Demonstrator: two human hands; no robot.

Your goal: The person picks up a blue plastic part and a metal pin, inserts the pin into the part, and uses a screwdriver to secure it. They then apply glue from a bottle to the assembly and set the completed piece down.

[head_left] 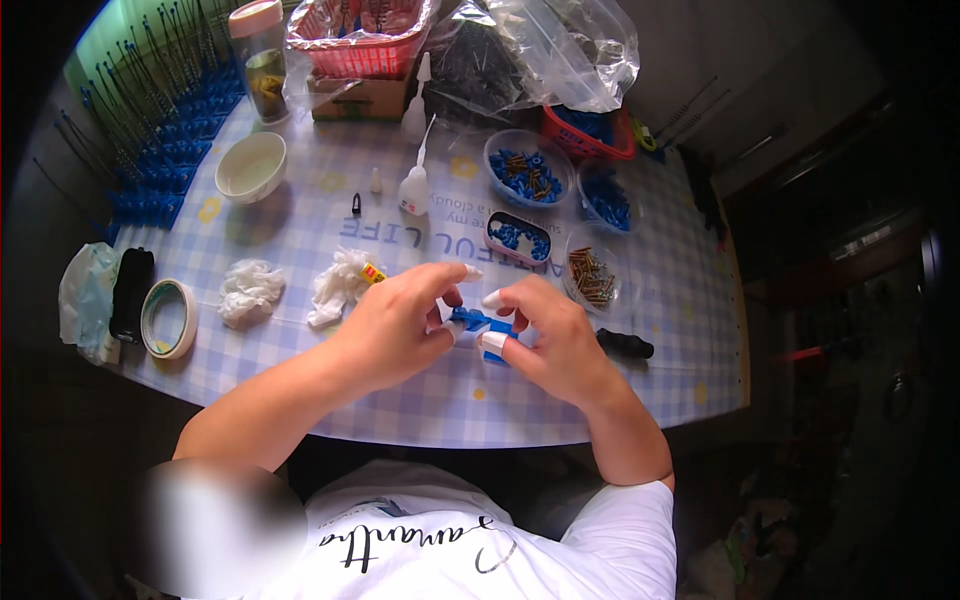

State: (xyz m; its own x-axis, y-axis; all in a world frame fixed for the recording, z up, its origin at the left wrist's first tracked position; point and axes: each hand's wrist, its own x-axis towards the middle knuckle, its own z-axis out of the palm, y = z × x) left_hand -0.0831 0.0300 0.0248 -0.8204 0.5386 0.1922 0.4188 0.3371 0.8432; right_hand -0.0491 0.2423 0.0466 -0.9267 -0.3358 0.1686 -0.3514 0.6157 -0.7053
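Both my hands meet over the near middle of a checked tablecloth [330,190]. My left hand [400,325] and my right hand [545,335] pinch a small blue plastic part [472,320] between them, fingertips wrapped in white tape. A second blue piece [497,357] shows under my right thumb. A small oval tin of blue parts [518,238] lies just beyond my hands. A round dish of brass screws [592,277] stands to the right of it.
Glue bottles [414,190], a white bowl [250,167], crumpled tissues [248,292], a tape roll [168,318], a black-handled tool [626,345], bowls of blue parts [528,168], a red basket [358,45], plastic bags [540,50] and rows of blue pieces with wires [160,130] are spread around.
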